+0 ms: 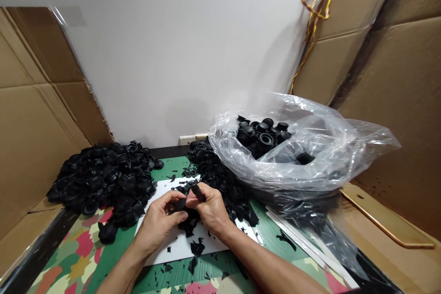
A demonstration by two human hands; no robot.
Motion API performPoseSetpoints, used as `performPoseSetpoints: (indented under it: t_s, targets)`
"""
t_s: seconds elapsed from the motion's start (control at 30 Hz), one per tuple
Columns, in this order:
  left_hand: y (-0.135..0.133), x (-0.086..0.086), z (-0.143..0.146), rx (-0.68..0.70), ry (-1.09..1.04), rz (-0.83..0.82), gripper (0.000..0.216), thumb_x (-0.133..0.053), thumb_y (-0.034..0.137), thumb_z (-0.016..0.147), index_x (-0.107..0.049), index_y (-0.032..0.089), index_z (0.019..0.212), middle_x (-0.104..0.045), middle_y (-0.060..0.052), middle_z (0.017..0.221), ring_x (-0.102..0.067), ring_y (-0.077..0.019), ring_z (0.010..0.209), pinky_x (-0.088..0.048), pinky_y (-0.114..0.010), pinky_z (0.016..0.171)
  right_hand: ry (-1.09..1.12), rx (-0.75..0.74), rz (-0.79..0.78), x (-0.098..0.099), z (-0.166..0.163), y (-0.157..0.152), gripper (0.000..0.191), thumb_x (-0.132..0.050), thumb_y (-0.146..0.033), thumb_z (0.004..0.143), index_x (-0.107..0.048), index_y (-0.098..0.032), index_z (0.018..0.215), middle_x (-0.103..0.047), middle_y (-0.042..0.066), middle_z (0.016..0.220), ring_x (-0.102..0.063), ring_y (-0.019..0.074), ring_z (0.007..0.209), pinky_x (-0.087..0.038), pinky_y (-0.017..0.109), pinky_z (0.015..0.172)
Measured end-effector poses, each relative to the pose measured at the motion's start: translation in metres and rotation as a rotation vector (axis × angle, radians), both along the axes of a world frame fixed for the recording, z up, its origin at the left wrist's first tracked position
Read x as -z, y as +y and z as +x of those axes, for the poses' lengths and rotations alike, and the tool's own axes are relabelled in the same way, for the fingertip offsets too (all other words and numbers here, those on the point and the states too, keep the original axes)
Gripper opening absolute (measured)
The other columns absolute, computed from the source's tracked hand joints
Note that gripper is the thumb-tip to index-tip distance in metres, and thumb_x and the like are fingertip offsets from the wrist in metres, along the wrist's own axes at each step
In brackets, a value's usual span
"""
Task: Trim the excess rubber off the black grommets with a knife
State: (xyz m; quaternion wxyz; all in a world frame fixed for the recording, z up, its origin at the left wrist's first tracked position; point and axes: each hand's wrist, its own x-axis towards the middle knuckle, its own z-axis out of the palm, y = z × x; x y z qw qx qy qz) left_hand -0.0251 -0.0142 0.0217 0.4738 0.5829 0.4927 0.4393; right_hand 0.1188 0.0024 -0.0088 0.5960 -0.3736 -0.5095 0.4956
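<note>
Over a white board [179, 248] my two hands meet. My left hand [159, 221] is closed round a black rubber part [181, 204]. My right hand [211, 207] pinches the same part from the right, and a dark strip [198, 192] sticks up between its fingers. Black rubber scraps [196, 248] lie on the board under the hands.
A heap of black ribbed rubber parts [106, 181] lies at the left. A clear plastic bag [310, 156] with more such parts [263, 138] stands at the right, a scrap pile [220, 179] beside it. Cardboard walls [31, 128] flank both sides. Yellow-red wires [319, 4] hang above.
</note>
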Motion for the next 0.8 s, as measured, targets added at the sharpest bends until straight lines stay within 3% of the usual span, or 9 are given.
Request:
performPoseSetpoints:
  t_s: [0.1,0.3,0.6,0.67,0.8]
  targets:
    - [-0.003,-0.002,0.002,-0.053,0.117,0.1,0.019,-0.071,0.013,0.058,-0.072,0.021,0.075,-0.069,-0.001,0.073,-0.061,-0.0193,0.071,-0.045,-0.026,0.066,0.027,-0.023,-0.049,0.0,-0.002,0.0,0.01,-0.06,-0.018,0.057,-0.053,-0.019,0.05,-0.05,-0.004,0.057,-0.043,0.0129,0.057,-0.036,0.025,0.058]
    - [-0.024,0.008,0.012,-0.204,0.101,0.076,0.009,-0.067,0.026,0.066,-0.067,0.02,0.073,-0.054,0.005,0.048,-0.048,-0.0132,0.041,-0.038,-0.023,0.042,0.028,-0.076,-0.088,0.002,-0.007,-0.002,0.015,-0.058,-0.027,0.061,-0.049,-0.019,0.054,-0.043,-0.005,0.053,-0.036,0.0111,0.053,-0.032,0.023,0.052]
    - [-0.044,0.018,0.005,-0.287,0.042,0.242,0.007,-0.069,0.027,0.067,-0.068,0.02,0.066,-0.059,0.003,0.049,-0.051,-0.0123,0.041,-0.044,-0.022,0.044,0.03,-0.2,-0.074,0.003,-0.016,-0.011,0.027,-0.061,-0.037,0.063,-0.045,-0.019,0.051,-0.043,-0.003,0.055,-0.035,0.0112,0.053,-0.03,0.023,0.049]
    - [-0.05,0.017,0.008,-0.258,0.044,0.316,0.004,-0.07,0.023,0.068,-0.069,0.021,0.064,-0.064,0.001,0.057,-0.053,-0.0123,0.043,-0.045,-0.022,0.044,-0.008,-0.16,-0.043,0.006,-0.015,-0.007,0.026,-0.059,-0.037,0.065,-0.046,-0.019,0.051,-0.044,-0.002,0.055,-0.037,0.0116,0.052,-0.032,0.024,0.049]
    - [-0.067,0.018,0.022,-0.077,-0.078,0.405,0.007,-0.077,0.029,0.061,-0.073,0.023,0.064,-0.07,-0.004,0.062,-0.064,-0.0196,0.056,-0.05,-0.025,0.051,-0.103,0.105,-0.007,0.013,-0.001,0.012,0.021,-0.054,-0.035,0.069,-0.047,-0.02,0.057,-0.045,-0.003,0.056,-0.041,0.0133,0.055,-0.037,0.026,0.054]
